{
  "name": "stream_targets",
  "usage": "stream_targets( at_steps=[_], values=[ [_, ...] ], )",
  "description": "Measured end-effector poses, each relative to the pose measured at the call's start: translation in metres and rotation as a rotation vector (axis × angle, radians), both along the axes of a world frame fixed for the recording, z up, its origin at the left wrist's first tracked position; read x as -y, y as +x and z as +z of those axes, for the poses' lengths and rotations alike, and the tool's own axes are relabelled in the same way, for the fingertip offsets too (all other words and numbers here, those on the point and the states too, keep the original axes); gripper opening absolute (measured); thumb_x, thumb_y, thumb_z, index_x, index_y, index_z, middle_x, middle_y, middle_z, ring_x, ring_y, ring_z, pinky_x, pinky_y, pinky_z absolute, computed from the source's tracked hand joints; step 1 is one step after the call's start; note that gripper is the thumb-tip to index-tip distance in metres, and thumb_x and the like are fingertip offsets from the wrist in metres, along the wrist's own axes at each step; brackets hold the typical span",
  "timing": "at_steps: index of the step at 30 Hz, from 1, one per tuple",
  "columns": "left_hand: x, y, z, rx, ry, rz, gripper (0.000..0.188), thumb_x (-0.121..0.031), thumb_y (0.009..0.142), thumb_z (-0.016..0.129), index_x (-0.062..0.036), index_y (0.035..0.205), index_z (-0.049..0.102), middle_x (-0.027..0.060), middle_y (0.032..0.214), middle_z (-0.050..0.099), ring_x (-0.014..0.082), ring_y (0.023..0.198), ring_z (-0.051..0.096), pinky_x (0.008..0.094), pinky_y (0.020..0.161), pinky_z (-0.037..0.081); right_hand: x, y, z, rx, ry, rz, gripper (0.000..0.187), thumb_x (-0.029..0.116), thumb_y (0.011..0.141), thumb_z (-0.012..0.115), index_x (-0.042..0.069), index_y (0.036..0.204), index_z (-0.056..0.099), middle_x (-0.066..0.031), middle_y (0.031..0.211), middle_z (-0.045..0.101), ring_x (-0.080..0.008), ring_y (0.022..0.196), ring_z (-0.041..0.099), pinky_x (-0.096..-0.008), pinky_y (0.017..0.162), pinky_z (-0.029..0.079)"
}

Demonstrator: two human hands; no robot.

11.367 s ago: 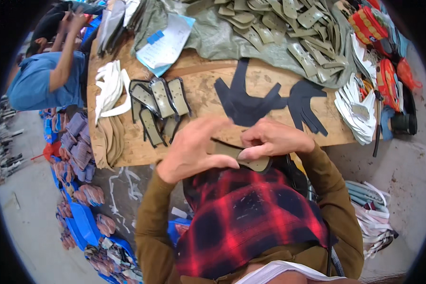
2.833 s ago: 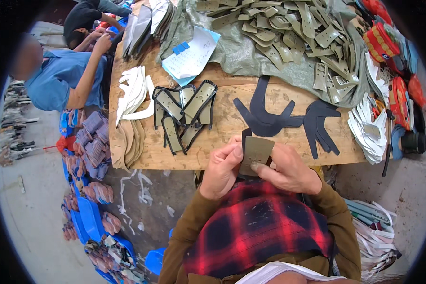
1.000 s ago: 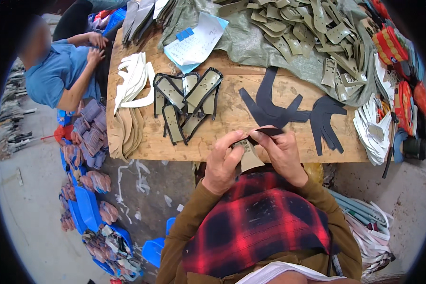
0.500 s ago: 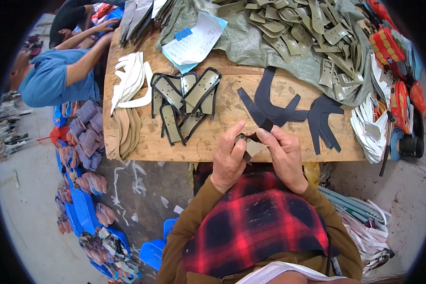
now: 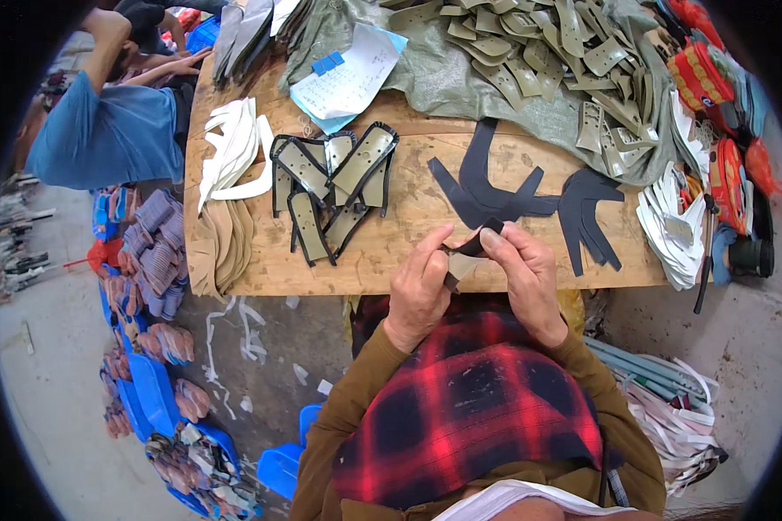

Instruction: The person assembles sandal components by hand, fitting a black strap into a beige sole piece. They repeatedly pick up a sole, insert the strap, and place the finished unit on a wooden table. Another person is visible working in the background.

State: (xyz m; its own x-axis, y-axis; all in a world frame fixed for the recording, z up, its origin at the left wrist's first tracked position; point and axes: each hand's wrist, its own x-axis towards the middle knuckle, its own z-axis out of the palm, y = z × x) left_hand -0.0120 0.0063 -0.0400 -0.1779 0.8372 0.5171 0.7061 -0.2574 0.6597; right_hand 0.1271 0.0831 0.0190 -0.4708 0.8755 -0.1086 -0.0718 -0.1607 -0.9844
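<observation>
At the table's near edge, my left hand (image 5: 419, 291) pinches a small khaki plate (image 5: 465, 267) with a black edge, fingers curled round its left side. A black strip (image 5: 488, 227) lies over its top, gripped between the thumb and fingers of my right hand (image 5: 527, 276). Part of the plate is hidden by my fingers. Just beyond my hands are forked black fabric pieces (image 5: 487, 193), with more black cutouts (image 5: 586, 217) to the right. A pile of black-edged khaki plates (image 5: 300, 165) with small holes sits to the left.
Across the wooden table (image 5: 408, 269), loose khaki plates (image 5: 543, 61) heap on a grey-green sheet (image 5: 460, 100). White cutouts (image 5: 230, 156), tan cutouts (image 5: 222, 247) and a paper sheet (image 5: 352, 82) lie left. White pieces (image 5: 669, 230) stack right. Another person's blue sleeve (image 5: 104, 135) shows at far left.
The black strip now lies bent over the plate's top, lower than before. Both hands keep their grip. At far left the other person has raised an elbow.
</observation>
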Motion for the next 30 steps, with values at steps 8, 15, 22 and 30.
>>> stream_targets(
  at_steps=[8,15,22,30],
  values=[
    [0.003,-0.002,0.006,-0.022,-0.02,-0.017,0.03,0.011,0.073,0.068,0.0022,0.095,0.049,0.0247,0.124,0.06,0.0391,0.102,0.066,0.0394,0.079,0.057,-0.009,0.002,-0.012,0.011,-0.029,0.012,0.017,0.013,0.102,0.051,-0.001,0.099,0.061,0.0011,0.085,0.056,-0.0065,0.077,0.052,-0.0233,0.07,0.046],
    [0.0,0.004,0.0,-0.031,-0.052,0.05,0.027,0.009,0.075,0.069,0.0016,0.092,0.049,0.0223,0.123,0.061,0.0357,0.098,0.067,0.0392,0.078,0.057,-0.005,0.004,-0.013,0.02,0.033,0.05,0.018,0.015,0.102,0.051,-0.001,0.098,0.06,0.0005,0.083,0.058,-0.0066,0.079,0.054,-0.0239,0.072,0.046],
    [0.0,0.004,-0.006,-0.055,-0.091,0.033,0.028,0.008,0.071,0.061,0.0018,0.097,0.051,0.0225,0.124,0.059,0.0377,0.1,0.064,0.0416,0.081,0.054,0.005,0.005,-0.016,-0.037,-0.069,-0.021,0.019,0.014,0.102,0.05,-0.001,0.099,0.06,-0.0016,0.086,0.059,-0.0074,0.081,0.055,-0.0243,0.078,0.047],
    [-0.001,-0.003,0.004,-0.097,-0.097,0.057,0.029,0.005,0.075,0.063,0.0007,0.101,0.054,0.0178,0.115,0.063,0.0352,0.095,0.065,0.0402,0.077,0.054,0.0,0.01,0.03,-0.107,-0.058,-0.138,0.028,0.019,0.105,0.044,-0.003,0.106,0.062,-0.0093,0.105,0.067,-0.0122,0.089,0.061,-0.0266,0.086,0.049]
  ],
)
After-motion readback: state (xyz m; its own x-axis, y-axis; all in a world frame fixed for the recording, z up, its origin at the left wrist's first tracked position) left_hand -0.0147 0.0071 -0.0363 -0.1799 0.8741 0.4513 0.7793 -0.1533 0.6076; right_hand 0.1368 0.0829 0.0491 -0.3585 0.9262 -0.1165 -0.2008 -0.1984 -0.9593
